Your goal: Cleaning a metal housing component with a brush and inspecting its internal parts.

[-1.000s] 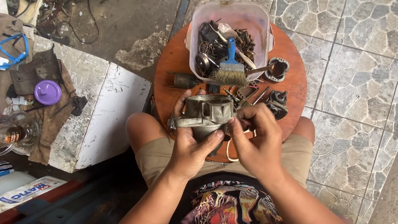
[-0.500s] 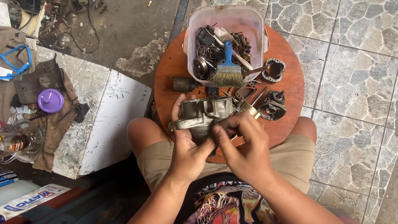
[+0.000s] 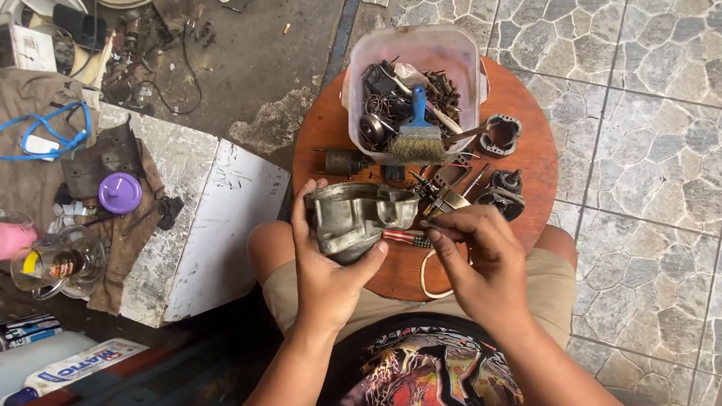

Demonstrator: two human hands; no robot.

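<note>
My left hand [image 3: 331, 264] grips a grey metal carburettor body [image 3: 359, 215] above the near edge of a round wooden stool top [image 3: 530, 173]. My right hand [image 3: 477, 263] is beside it on the right, fingertips pinched close to the body's right end; whether they hold a small part I cannot tell. A red-handled screwdriver [image 3: 403, 237] lies just under the body. A clear plastic tub [image 3: 412, 90] at the stool's far side holds small metal parts and a blue-handled brush [image 3: 413, 131].
Dark metal parts [image 3: 504, 136] lie on the stool right of the tub. A white slab [image 3: 224, 232] stands to the left, with cloths, a purple lid [image 3: 120, 193], a glass jar [image 3: 60, 262] and scattered junk beyond. Stone tiles [image 3: 658, 175] lie to the right.
The view has shifted a little. My left hand has turned the carburettor body so its open side faces up, and my right hand has moved slightly to its right end.
</note>
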